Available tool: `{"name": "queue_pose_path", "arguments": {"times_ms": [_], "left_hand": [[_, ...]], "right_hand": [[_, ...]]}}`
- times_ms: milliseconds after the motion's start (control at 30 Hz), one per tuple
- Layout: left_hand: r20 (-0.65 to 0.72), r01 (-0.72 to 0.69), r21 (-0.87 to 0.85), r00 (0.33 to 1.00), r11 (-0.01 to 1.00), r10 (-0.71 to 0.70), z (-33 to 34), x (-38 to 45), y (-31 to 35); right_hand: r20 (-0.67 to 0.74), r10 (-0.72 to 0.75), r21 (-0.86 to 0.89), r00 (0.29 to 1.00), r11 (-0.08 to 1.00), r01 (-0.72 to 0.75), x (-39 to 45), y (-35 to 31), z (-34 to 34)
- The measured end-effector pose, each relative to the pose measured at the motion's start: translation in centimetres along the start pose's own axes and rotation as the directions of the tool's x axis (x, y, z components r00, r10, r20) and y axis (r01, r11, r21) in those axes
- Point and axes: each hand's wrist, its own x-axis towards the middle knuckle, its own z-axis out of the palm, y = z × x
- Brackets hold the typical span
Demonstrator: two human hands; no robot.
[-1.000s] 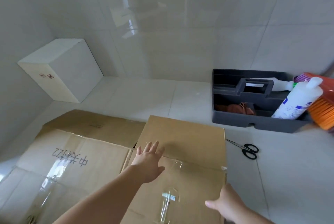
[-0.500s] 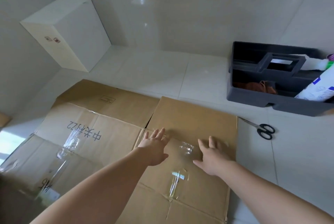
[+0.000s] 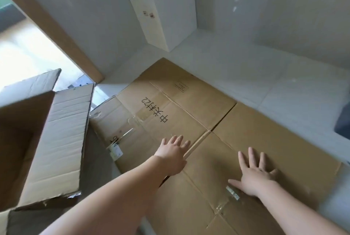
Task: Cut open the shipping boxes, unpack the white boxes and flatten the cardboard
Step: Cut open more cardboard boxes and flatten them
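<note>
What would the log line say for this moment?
phase: flattening | left hand: flat on flattened cardboard | right hand: flat on it | open shipping box: left | white box: corner

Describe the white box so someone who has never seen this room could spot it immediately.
Look to the far corner where the two tiled walls meet the floor, beyond the flattened cardboard under both hands. The white box stands there upright. It is the only plain white one; everything else nearby is brown, and it carries two small stickers on one side.
</note>
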Motion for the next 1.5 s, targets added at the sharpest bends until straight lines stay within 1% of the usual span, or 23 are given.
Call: {"name": "queue_pose_path", "arguments": {"times_ms": [67,100,133,200,267,333,433,500,567,600,700,833,900,967,1067,1167,1233,1267,1333,1367,1400,1433,1500], "left_hand": [[0.049,0.157,-0.111,0.987,0.981,-0.153,1.0,-1.6,-1.4],[0.1,0.232,-0.168,0.971,0.958,-0.217,1.6,-2.2,-1.8],[0.155,0.282,-0.197,0.955,0.939,-0.254,2.3,-2.9,-2.0],[0.227,0.291,-0.158,0.941,0.944,-0.252,3.7,-4.0,-1.8],[0.249,0.198,-0.052,0.952,0.979,-0.179,4.6,-4.9,-1.3],[0.247,0.016,0.093,0.968,0.996,-0.039,5.5,-5.7,-0.5],[0.245,-0.257,0.246,0.949,0.934,0.197,6.8,-6.6,1.1],[0.275,-0.389,0.29,0.909,0.875,0.313,7.9,-7.1,2.4],[0.306,-0.481,0.326,0.868,0.814,0.391,9.2,-7.4,3.4],[0.311,-0.506,0.338,0.856,0.793,0.413,9.9,-7.3,3.6],[0.27,-0.537,0.346,0.842,0.769,0.467,11.0,-6.9,3.5],[0.321,-0.598,0.403,0.801,0.693,0.505,11.5,-7.8,2.6],[0.325,-0.586,0.414,0.81,0.697,0.488,12.3,-8.2,2.6],[0.317,-0.579,0.379,0.814,0.722,0.487,12.6,-8.3,2.5],[0.328,-0.579,0.311,0.809,0.753,0.487,12.0,-8.1,1.4],[0.353,-0.549,0.256,0.82,0.796,0.452,11.7,-7.8,0.3],[0.358,-0.528,0.234,0.827,0.816,0.433,11.4,-7.3,-0.6],[0.351,-0.508,0.225,0.838,0.831,0.417,11.2,-7.0,-1.3],[0.328,-0.455,0.224,0.868,0.862,0.373,10.5,-6.3,-3.1],[0.31,-0.422,0.233,0.886,0.876,0.344,10.2,-5.9,-4.2],[0.29,-0.39,0.248,0.903,0.887,0.316,9.8,-5.4,-5.2],[0.268,-0.365,0.267,0.917,0.892,0.295,9.5,-4.9,-6.0],[0.245,-0.347,0.3,0.928,0.889,0.28,9.0,-3.8,-6.9]], "right_hand": [[0.027,0.011,-0.014,1.0,1.0,-0.01,0.9,0.0,-0.4],[0.031,0.011,-0.018,0.999,1.0,-0.01,1.0,0.0,-0.7],[0.03,0.01,-0.02,1.0,1.0,-0.009,1.0,0.0,-1.0],[0.008,0.003,-0.021,1.0,1.0,-0.003,1.1,-0.1,-1.3],[-0.017,-0.006,-0.028,1.0,1.0,0.005,1.3,-0.2,-1.8],[-0.034,-0.011,-0.019,0.999,1.0,0.011,1.1,-0.5,-2.0],[-0.081,0.013,0.0,0.997,1.0,-0.013,0.6,-0.4,-1.4],[-0.098,0.008,-0.003,0.995,1.0,-0.009,-0.4,-0.3,-0.6],[-0.115,-0.03,0.001,0.993,1.0,0.031,-1.1,-0.3,0.4],[-0.116,-0.049,0.006,0.992,0.999,0.05,-1.4,-0.3,0.8],[-0.127,-0.084,-0.022,0.988,0.996,0.082,-2.0,0.2,1.3],[-0.099,-0.104,-0.08,0.99,0.992,0.096,-2.9,0.6,1.6],[-0.087,-0.107,-0.108,0.991,0.989,0.097,-3.2,0.7,1.7],[-0.1,-0.093,-0.123,0.991,0.989,0.081,-3.4,0.7,1.7],[-0.152,-0.05,-0.109,0.987,0.994,0.033,-3.2,0.4,1.2],[-0.175,0.027,-0.024,0.984,0.999,-0.031,-2.7,0.6,0.6],[-0.174,0.111,0.012,0.978,0.994,-0.111,-2.3,0.9,0.3],[-0.173,0.181,0.032,0.968,0.984,-0.178,-2.2,1.2,0.1],[-0.125,0.382,0.144,0.916,0.92,-0.364,-2.2,2.3,0.0],[-0.07,0.471,0.209,0.88,0.869,-0.448,-2.3,2.9,0.2],[-0.013,0.527,0.252,0.85,0.824,-0.507,-2.3,3.6,0.6],[0.034,0.549,0.268,0.835,0.8,-0.537,-2.4,4.0,1.1],[0.06,0.533,0.267,0.844,0.806,-0.528,-2.5,4.0,2.0]]}}
